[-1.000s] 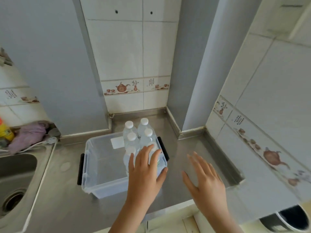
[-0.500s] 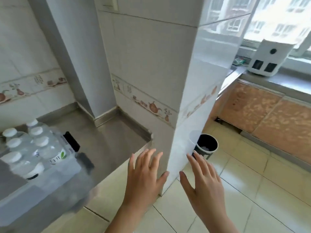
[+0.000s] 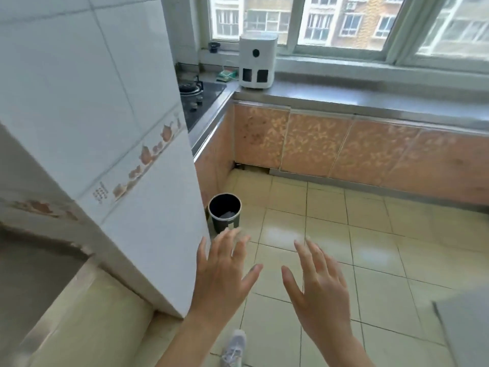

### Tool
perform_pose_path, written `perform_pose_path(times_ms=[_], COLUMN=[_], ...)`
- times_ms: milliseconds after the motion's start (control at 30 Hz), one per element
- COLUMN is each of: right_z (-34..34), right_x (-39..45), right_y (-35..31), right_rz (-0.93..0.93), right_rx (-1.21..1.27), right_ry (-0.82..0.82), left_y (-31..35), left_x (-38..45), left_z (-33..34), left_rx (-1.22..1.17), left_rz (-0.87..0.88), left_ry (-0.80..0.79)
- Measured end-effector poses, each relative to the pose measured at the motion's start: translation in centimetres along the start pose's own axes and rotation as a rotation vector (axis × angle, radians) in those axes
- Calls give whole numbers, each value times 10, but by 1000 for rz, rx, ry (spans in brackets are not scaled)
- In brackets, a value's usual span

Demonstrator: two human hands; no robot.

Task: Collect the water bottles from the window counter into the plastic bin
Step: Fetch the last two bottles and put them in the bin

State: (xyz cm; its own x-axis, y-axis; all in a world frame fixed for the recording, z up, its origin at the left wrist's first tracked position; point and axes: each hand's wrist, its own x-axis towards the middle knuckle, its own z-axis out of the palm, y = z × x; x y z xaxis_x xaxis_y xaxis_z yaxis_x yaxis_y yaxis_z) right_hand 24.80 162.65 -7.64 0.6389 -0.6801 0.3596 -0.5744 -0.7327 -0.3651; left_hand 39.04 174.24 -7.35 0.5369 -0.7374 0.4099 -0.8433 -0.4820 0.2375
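Steel window counter [image 3: 370, 98] is running along the far wall, carrying a white appliance [image 3: 258, 64] at its left end, beside a green packet [image 3: 227, 74].

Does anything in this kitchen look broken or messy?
Yes, a little. Under the orange patterned cabinet doors, the strip along the floor has a dark broken gap near the corner. The door above it looks stained with dark spots. Nothing looks spilled on the yellow tiled floor.

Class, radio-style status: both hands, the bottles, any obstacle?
Left hand open, empty. Right hand open, empty. No bottles or bin in view. Tiled pillar close on left.
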Motion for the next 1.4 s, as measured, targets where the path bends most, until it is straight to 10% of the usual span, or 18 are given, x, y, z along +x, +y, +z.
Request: perform_pose_path(times_ms=[700,1400], right_z=[-21,-99], right_x=[213,418], right_y=[251,624], right_rz=[502,693], right_rx=[-237,-280], right_ry=[115,213], left_y=[183,506], left_x=[328,595], left_z=[210,414], left_rx=[-255,-318], left_rz=[508,668], left_ry=[-127,-149])
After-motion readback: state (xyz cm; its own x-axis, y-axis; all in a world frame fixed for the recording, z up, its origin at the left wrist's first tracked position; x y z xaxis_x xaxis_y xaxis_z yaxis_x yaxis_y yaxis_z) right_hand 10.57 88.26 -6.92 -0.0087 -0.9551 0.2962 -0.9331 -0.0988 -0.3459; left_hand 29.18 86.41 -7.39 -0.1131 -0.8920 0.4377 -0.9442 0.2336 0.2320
